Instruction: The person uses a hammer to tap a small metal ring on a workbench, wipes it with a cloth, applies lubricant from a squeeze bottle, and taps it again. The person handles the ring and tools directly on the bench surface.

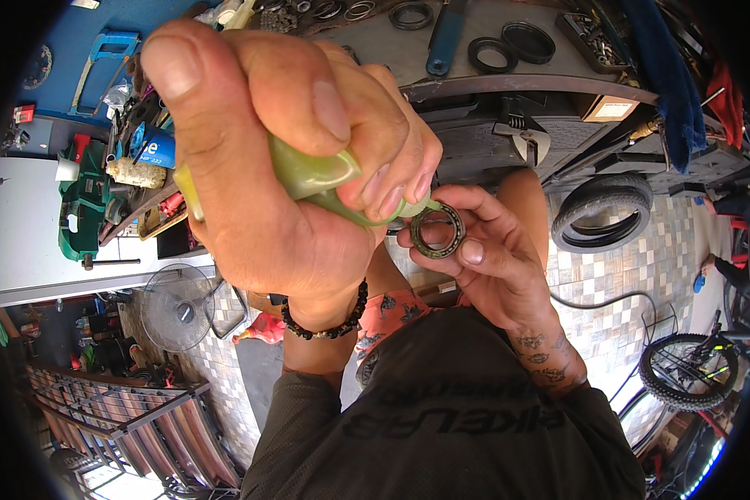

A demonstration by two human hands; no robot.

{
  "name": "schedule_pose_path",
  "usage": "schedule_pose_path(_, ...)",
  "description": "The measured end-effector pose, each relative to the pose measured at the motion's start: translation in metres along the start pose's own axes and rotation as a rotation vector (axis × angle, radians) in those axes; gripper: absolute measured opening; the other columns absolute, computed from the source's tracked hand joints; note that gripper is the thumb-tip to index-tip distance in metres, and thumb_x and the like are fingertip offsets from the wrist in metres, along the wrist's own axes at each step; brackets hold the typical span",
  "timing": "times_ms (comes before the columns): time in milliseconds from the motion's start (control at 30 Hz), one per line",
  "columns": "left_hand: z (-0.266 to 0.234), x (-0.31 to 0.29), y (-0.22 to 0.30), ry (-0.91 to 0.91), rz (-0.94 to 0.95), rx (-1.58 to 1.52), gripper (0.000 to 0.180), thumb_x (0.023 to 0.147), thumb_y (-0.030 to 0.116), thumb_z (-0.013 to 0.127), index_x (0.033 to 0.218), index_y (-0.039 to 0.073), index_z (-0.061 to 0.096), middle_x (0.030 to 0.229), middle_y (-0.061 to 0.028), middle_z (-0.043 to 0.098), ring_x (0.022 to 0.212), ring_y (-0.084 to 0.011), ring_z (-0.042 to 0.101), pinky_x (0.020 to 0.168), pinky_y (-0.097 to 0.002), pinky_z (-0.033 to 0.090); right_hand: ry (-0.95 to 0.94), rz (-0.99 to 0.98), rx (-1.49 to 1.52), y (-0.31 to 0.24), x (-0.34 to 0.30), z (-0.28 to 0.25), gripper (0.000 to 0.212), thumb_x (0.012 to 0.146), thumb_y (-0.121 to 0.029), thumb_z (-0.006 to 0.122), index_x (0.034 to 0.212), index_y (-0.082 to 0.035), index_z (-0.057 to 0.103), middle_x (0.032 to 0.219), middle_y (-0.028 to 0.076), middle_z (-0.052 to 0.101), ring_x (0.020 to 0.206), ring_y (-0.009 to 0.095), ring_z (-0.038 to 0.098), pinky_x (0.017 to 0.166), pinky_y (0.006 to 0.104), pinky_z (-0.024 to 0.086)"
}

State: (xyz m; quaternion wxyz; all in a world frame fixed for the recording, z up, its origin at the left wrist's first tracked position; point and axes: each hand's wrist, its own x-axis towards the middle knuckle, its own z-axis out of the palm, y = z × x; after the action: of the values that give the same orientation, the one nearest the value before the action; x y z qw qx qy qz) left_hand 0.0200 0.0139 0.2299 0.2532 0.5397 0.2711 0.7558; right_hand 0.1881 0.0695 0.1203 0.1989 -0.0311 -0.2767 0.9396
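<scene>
Yellow-green bottle (317, 173), left grip (279, 196) wrapped round it: seemingly soft, perhaps slippery; hold mid-body. Bearing ring (418, 242), right grip (502, 265) pinching its rim (likely stiff, light): hold outer edge.

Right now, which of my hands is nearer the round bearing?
Your right hand: its fingers and thumb hold the bearing. Your left hand is to the left of it, gripping a green bottle.

The left hand (258, 187), a dark beaded bracelet (321, 335) at its wrist, grips a translucent yellow-green squeeze bottle (312, 171) with its nozzle (416, 207) at the upper edge of a ball bearing (417, 237) pinched in the right hand (508, 260), an adjustable wrench (525, 137) showing beyond them.
</scene>
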Motion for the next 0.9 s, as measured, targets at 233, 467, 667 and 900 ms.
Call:
schedule_pose_path(233, -0.011, 0.007, -0.01, -0.161, 0.11, -0.108, 0.048, 0.116, 0.044, 0.024, 0.094, 0.017, 0.057, 0.065, -0.0008, 0.045, 0.049, -0.0148, 0.042, 0.049, -0.0345, 0.043, -0.068, 0.016, 0.08, -0.001, 0.0, -0.003, 0.047, 0.099, -0.004, 0.066, 0.144, 0.003, 0.052, 0.139, 0.018, 0.06, 0.132, 0.027, 0.061, 0.113, 0.0424, 0.054)
schedule_pose_path(467, -0.026, 0.004, -0.021, -0.239, 0.162, -0.189, 0.049, 0.116, 0.044, 0.023, 0.095, 0.016, 0.057, 0.065, -0.0009, 0.045, 0.049, -0.0152, 0.042, 0.049, -0.0351, 0.043, -0.078, 0.009, 0.104, 0.0, 0.001, -0.003, 0.046, 0.1, -0.004, 0.065, 0.144, 0.003, 0.052, 0.138, 0.018, 0.061, 0.131, 0.028, 0.061, 0.111, 0.0429, 0.055)
schedule_pose_path(667, -0.003, 0.009, 0.0, -0.204, 0.016, 0.046, 0.049, 0.116, 0.044, 0.022, 0.094, 0.016, 0.057, 0.065, -0.0008, 0.045, 0.049, -0.0153, 0.042, 0.049, -0.0352, 0.043, -0.092, 0.014, 0.088, 0.0, 0.0, -0.005, 0.045, 0.103, -0.007, 0.063, 0.145, 0.005, 0.051, 0.136, 0.018, 0.062, 0.13, 0.027, 0.062, 0.108, 0.0426, 0.056)
schedule_pose_path(900, -0.006, 0.011, -0.014, -0.227, 0.156, -0.175, 0.049, 0.116, 0.044, 0.022, 0.094, 0.017, 0.056, 0.065, -0.0006, 0.045, 0.049, -0.0151, 0.042, 0.049, -0.0351, 0.043, -0.096, 0.017, 0.084, 0.001, 0.0, -0.006, 0.045, 0.105, -0.01, 0.061, 0.145, 0.006, 0.051, 0.136, 0.019, 0.063, 0.129, 0.027, 0.063, 0.108, 0.0426, 0.056)
